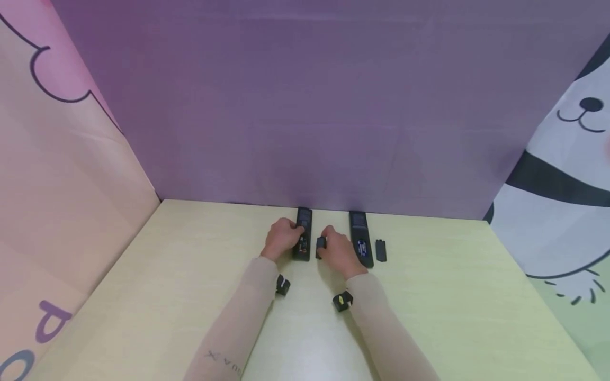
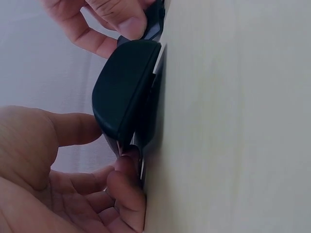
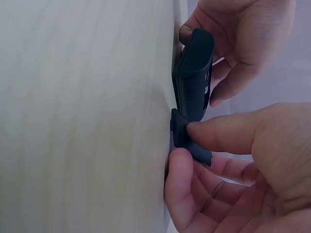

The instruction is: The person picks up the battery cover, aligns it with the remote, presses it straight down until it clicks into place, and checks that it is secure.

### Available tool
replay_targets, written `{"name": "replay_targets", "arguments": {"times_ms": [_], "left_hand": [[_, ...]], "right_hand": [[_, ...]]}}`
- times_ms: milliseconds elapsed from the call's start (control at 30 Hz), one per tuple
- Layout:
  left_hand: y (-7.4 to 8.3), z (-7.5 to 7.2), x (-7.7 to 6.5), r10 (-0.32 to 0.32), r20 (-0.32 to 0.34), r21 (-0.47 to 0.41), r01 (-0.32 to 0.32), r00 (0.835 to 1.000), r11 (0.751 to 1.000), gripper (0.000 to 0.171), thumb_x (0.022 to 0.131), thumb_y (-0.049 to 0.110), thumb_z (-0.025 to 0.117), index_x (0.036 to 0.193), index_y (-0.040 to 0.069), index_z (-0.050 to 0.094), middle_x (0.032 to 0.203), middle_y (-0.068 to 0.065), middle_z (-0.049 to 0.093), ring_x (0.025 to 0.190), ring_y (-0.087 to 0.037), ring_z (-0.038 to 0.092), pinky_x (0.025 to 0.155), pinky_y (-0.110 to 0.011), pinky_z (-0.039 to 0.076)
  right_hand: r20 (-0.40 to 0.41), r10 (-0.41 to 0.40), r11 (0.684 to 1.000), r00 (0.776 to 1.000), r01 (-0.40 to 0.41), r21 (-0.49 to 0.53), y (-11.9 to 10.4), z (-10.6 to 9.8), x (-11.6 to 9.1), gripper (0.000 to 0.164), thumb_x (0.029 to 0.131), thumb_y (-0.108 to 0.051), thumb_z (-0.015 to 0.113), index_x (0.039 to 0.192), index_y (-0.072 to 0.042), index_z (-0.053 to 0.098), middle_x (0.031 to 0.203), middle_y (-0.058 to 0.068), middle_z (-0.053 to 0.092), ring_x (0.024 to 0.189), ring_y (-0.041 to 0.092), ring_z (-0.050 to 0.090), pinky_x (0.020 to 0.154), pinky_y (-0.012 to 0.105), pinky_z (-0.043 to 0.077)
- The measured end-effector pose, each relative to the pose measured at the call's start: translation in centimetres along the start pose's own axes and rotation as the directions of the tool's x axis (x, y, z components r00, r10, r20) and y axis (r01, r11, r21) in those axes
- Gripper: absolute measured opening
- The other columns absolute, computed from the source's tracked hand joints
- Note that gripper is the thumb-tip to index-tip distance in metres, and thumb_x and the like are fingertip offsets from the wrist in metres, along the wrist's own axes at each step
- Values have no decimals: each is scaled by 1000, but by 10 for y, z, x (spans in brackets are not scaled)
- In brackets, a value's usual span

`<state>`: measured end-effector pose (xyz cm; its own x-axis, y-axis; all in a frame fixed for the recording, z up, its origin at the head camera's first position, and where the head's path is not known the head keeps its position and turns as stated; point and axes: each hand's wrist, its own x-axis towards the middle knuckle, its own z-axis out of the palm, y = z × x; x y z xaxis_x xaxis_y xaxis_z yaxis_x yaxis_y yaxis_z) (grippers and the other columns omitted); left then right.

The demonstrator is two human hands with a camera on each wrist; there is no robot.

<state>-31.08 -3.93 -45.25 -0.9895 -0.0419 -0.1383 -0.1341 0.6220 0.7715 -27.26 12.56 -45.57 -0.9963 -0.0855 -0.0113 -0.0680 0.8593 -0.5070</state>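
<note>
Black remote control (image 1: 303, 243) lies lengthwise near the back of the counter (image 1: 167, 296), its open battery bay apparently facing up. Left hand (image 1: 282, 237) grips it from the left, thumb across the top face, fingers curled at the edge, parted only by its width. Just right of the remote, right hand (image 1: 340, 254) pinches a small dark battery cover (image 3: 181, 133) between thumb and fingers, gap narrow. Farther right of that remote: a second remote (image 1: 360, 233), then a loose cover (image 1: 381, 251).

Handling, my judgement: brace the remote flat with the left hand, thumb clear of the bay. Hold the cover by its edges, tabs free; line it up squarely, use light pressure. Forcing a tilted cover could bend a tab.
</note>
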Motion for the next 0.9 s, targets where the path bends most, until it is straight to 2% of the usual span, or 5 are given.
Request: {"name": "replay_targets", "arguments": {"times_ms": [233,533,900], "left_hand": [[2,1,1,-24,-6,-10,24,1000,1000,33,97,33,68,113,5,73,109,-13,74,96,-27,67,87,-41,52],[-1,1,2,-32,-21,-18,32,999,999,30,94,33,71,106,5,76,104,-11,76,87,-23,65,75,-34,49],[1,0,0,-42,-15,-39,41,999,998,30,96,32,70,105,5,76,101,-11,75,86,-22,65,73,-32,47]], "right_hand": [[-12,8,1000,1000,-8,14,-1,-4,-4,31,97,-13,66,124,-6,55,91,13,71,75,24,62,66,37,49],[-1,8,999,1000,-8,38,-3,-6,-5,31,98,-13,64,127,-6,54,89,12,70,71,23,61,62,33,46],[-9,12,997,1000,-12,82,-4,-8,-5,23,100,-13,61,122,-8,57,87,10,72,65,19,61,57,30,45]]}}
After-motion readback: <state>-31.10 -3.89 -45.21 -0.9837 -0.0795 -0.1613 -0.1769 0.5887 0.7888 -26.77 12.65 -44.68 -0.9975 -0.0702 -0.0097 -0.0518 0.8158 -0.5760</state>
